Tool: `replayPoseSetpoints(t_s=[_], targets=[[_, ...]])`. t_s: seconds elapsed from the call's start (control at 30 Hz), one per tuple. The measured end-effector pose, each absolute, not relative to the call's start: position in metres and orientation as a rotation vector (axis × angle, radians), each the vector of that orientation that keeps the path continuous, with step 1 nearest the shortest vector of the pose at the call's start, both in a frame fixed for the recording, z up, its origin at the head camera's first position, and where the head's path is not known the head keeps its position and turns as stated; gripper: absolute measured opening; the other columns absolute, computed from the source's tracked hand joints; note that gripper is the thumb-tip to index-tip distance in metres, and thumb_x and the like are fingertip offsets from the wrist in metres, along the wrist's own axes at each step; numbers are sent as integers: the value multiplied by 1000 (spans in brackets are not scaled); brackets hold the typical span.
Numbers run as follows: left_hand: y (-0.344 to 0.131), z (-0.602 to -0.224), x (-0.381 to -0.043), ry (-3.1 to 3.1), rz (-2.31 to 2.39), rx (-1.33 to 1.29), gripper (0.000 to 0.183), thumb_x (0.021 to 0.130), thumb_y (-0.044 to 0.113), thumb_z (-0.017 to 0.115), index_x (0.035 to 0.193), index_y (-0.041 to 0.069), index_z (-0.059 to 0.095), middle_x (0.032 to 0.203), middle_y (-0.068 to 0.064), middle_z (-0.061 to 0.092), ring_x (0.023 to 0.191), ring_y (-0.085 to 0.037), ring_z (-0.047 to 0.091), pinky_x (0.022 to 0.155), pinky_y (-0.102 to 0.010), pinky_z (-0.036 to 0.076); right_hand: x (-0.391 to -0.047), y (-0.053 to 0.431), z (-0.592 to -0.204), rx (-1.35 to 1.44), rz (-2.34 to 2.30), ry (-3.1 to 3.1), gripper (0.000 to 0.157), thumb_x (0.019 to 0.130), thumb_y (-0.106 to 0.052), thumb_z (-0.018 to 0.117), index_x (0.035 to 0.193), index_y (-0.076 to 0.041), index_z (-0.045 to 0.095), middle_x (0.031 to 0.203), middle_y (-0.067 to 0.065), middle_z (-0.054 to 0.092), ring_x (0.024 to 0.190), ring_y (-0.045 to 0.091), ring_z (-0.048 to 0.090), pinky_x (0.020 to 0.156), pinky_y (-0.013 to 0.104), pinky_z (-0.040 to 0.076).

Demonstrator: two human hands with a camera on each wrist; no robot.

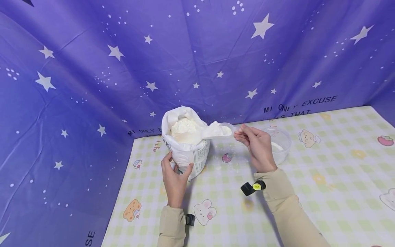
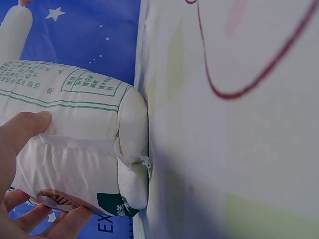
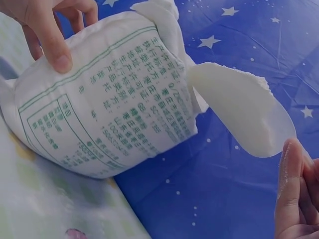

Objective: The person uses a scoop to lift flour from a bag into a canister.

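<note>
A white bag of flour (image 1: 201, 156) stands on the table with its top rolled open and white powder showing inside. My left hand (image 1: 176, 178) grips the lower side of the bag, thumb on the near face and fingers round the other side, as the left wrist view shows. A clear scoop (image 1: 228, 130) heaped with flour hangs level by the bag's right rim. Its end is pinched between the thumb and fingers of my right hand (image 1: 256, 145). In the right wrist view, the scoop (image 3: 244, 109) overlaps the bag's opening, and powder dusts the thumb.
Behind my right hand is a clear round tub (image 1: 282, 144) with some white powder in it. A checked cloth with cartoon prints covers the table (image 1: 228, 185). Blue star-patterned curtains (image 1: 197, 61) rise along the back and left edges.
</note>
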State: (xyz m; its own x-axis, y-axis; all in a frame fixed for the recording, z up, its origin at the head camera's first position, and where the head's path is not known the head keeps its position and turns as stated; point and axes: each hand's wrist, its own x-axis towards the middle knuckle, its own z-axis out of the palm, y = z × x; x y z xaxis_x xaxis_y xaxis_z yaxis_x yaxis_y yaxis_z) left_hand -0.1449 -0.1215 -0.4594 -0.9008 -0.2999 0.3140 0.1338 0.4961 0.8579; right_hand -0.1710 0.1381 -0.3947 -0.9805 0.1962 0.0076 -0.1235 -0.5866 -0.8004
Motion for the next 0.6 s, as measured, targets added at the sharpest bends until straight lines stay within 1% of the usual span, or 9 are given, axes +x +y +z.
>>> replayPoseSetpoints(t_s=[0.07,0.23,0.3,0.47,0.6], targets=[[-122,-460,-145,-2317,-1387,138,82,74,17,88,141,8,41,138,-7,45,132,-22,46,107,-33,51,-169,141,-395,-115,2653,-1316,19,96,-11,65,106,5,70,83,7,74,78,14,73,81,23,62],[-122,-459,-145,-2314,-1390,136,82,74,17,88,141,8,42,138,-7,46,132,-23,46,107,-33,51,-165,149,-395,-106,2665,-1290,14,96,-11,64,100,-2,74,84,8,74,79,15,73,81,23,62],[-121,-459,-144,-2311,-1394,131,81,74,16,87,141,8,41,138,-7,46,132,-23,46,107,-33,51,-164,151,-396,-108,2666,-1277,14,96,-11,64,100,-1,74,84,8,74,79,15,73,81,22,62],[-122,-460,-144,-2303,-1404,119,81,75,17,87,141,8,41,139,-6,45,132,-22,45,107,-32,51,-160,158,-396,-105,2681,-1229,17,96,-10,65,102,4,71,84,9,74,78,15,73,81,22,62],[-122,-460,-144,-2302,-1396,113,81,75,17,87,141,8,42,139,-7,45,132,-22,45,107,-32,52,-156,164,-395,-103,2690,-1192,16,96,-9,65,101,5,71,84,11,74,78,16,73,80,23,62]])
